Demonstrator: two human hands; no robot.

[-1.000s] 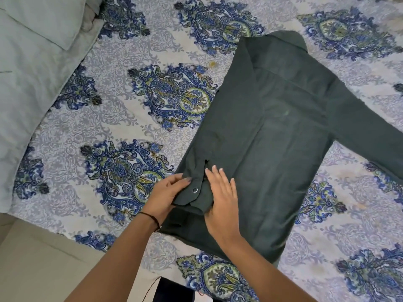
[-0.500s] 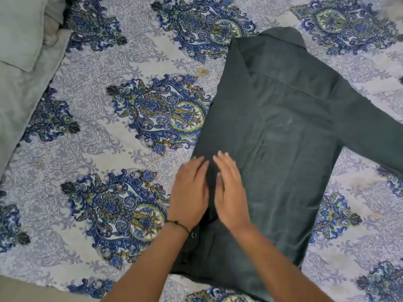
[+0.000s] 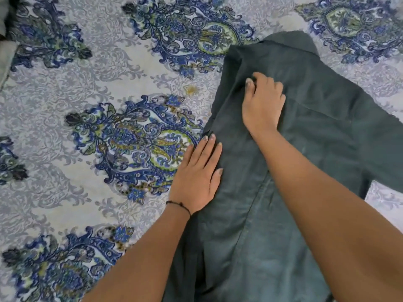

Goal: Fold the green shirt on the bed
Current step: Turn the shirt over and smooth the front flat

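Observation:
The dark green shirt (image 3: 316, 136) lies back-up on the bed, its collar at the top and its left side folded inward over the body. One sleeve runs off the right edge of the view. My left hand (image 3: 199, 177) lies flat with straight fingers on the folded left edge of the shirt, partly on the bedsheet. My right hand (image 3: 262, 103) rests higher on the fold near the shoulder, its fingers curled into the cloth. My right forearm crosses the lower body of the shirt and hides part of it.
The bedsheet (image 3: 98, 105) is white-grey with large blue and green paisley medallions and spreads to the left and above the shirt. A strip of pale bedding (image 3: 5, 59) shows at the far left edge.
Both hands have slid up the folded left side from the hem area. The right hand has gone furthest, up to the shoulder, and its fingers have curled. The view has moved closer.

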